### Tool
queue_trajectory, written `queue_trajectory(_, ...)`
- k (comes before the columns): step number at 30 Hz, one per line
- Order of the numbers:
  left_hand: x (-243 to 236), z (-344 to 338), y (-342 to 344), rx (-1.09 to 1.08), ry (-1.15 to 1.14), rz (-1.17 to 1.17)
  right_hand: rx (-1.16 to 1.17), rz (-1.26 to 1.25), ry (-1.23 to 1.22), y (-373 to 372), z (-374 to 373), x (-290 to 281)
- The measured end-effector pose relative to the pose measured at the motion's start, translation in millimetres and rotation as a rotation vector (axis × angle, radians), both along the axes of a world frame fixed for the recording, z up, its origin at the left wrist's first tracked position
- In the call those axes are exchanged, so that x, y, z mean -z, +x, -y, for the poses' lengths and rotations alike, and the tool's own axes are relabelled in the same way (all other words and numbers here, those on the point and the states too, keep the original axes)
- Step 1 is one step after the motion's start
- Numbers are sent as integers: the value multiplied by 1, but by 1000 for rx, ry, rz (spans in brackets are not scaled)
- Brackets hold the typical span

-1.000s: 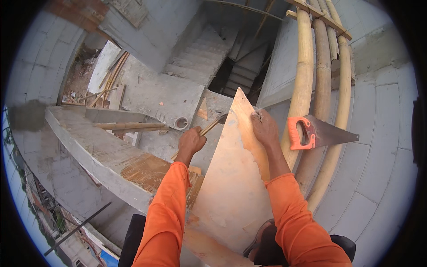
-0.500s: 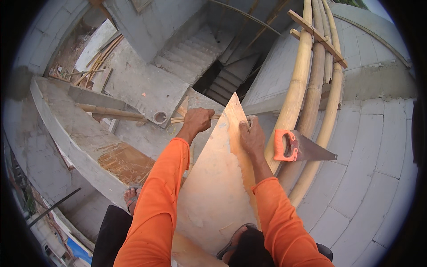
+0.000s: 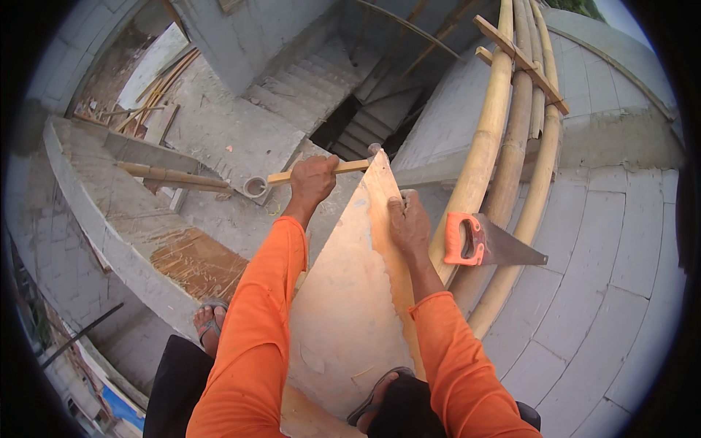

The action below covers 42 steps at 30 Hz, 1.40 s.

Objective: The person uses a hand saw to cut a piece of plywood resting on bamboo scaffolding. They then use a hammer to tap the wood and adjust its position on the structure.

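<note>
My left hand [image 3: 312,184] is closed around the wooden handle of a hammer [image 3: 353,166]. The hammer's head is at the pointed far tip of a triangular wooden board [image 3: 347,285]. With my right hand [image 3: 410,225], I grip the board's right edge a little below that tip, thumb on its face. The board is pale and smeared, with a browner strip along its right side, and its near end lies between my feet. A handsaw [image 3: 493,241] with an orange handle rests on the bamboo poles [image 3: 488,131] right of my right hand.
Crosspieces [image 3: 522,62] tie the poles together. Block walls [image 3: 584,292] rise on the right. Beyond the board, concrete stairs [image 3: 310,91] border a dark opening [image 3: 332,131] dropping to lower steps. On the left, a concrete ledge [image 3: 109,197] curves past a round container [image 3: 255,187] and loose sticks.
My left hand has risen slightly, and the hammer has swung up so its head now shows at the board's tip. My right hand keeps its grip on the board.
</note>
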<state>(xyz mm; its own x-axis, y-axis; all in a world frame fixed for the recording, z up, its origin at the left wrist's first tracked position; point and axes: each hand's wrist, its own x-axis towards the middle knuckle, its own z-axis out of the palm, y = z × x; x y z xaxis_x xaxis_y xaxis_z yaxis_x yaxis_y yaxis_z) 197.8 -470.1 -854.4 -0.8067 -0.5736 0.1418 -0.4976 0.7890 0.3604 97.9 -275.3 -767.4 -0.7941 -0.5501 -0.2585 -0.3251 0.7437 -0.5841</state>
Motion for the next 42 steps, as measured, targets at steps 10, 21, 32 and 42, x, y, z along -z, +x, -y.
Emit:
queue_trajectory(10, -5, 1, 9, -27, 188, 209, 20, 69, -10, -1, 0, 4)
queue_trajectory(21, 12, -38, 81, -16, 497, 435, 25, -4, 26, -1, 2, 5)
queue_trajectory(32, -2, -16, 4, 59, 286, 341, 23, 20, 82, 1, 5, 5)
queue_trajectory(42, -2, -23, -22, 61, 309, 337, 12, -19, 88, 0, 2, 4)
